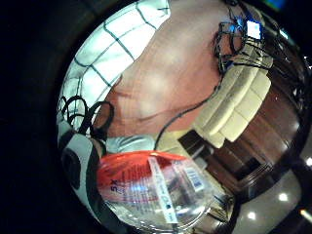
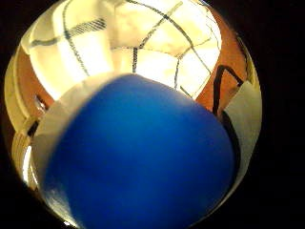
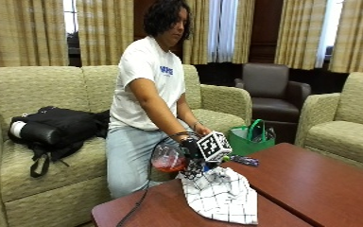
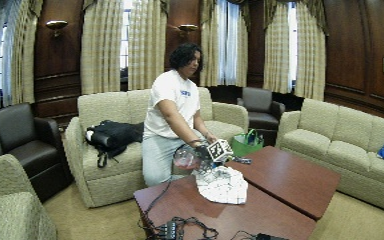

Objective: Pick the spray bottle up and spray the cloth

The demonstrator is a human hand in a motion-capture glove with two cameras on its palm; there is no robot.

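Cloth (image 3: pixel 222 196): on the table (image 3: pixel 320 182), near the edge facing the person. Spray bottle (image 3: pixel 168 158): off that edge, just beside the cloth, above the sofa-side gap. Bag (image 3: pixel 247 137): on the floor behind the table, beside the sofa (image 3: pixel 30 94).

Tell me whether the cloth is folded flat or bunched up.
Bunched up: the checked cloth sits in a rumpled heap on the table, draping over its near edge, just below the gloved right hand.

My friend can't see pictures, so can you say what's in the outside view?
A person's gloved right hand holds a clear spray bottle with red liquid over a white checked cloth bunched on a reddish-brown table. The person leans in from a beige sofa, where a black bag lies.
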